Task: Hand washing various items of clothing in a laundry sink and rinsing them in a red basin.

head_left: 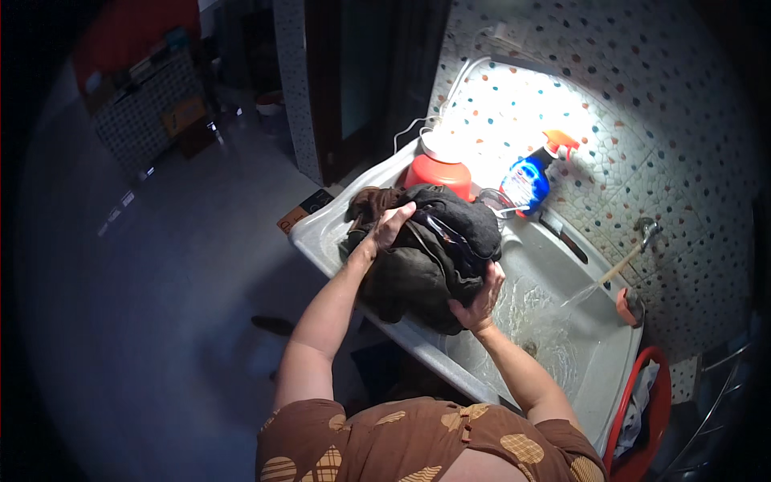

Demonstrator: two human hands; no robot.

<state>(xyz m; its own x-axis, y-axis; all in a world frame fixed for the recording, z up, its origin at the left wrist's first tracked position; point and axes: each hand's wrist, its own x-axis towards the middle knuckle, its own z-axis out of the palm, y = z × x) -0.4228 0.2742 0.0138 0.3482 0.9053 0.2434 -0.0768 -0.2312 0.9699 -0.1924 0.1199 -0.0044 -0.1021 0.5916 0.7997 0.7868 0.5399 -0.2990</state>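
Your left hand (pixel 391 227) and right hand (pixel 483 300) grip the gathered dark cloth bundle (pixel 411 279), the tap stream (pixel 622 265) not yet striking it.

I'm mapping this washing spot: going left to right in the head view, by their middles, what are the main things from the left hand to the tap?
Left hand → dark fabric bundle → right hand → spray bottle → tap.
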